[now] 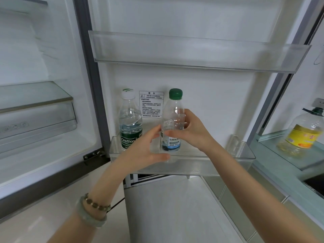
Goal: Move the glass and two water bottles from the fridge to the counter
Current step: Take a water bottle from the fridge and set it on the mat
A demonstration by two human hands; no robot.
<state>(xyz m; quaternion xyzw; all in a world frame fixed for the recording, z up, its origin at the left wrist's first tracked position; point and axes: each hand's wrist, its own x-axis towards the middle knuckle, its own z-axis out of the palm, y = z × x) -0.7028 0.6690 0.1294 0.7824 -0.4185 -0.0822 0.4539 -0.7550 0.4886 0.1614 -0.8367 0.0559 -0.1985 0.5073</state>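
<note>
Two water bottles stand in the lower door shelf point(228, 163) of the open fridge. The white-capped bottle with a green label point(130, 120) is at the left, untouched. My right hand point(194, 130) is wrapped around the green-capped bottle with a blue label point(174, 106), fingers across its middle. Just in front of that bottle, my left hand point(145, 153) curls around a clear glass point(158, 146) that is hard to make out, thumb under its base and fingers at its upper side.
An upper door shelf point(192, 50) holds nothing. The fridge interior with a drawer point(38, 116) lies to the left. To the right, a pale green counter point(280, 155) carries a large yellow-labelled oil bottle point(301, 135), with a dark sink point(315, 186) beyond.
</note>
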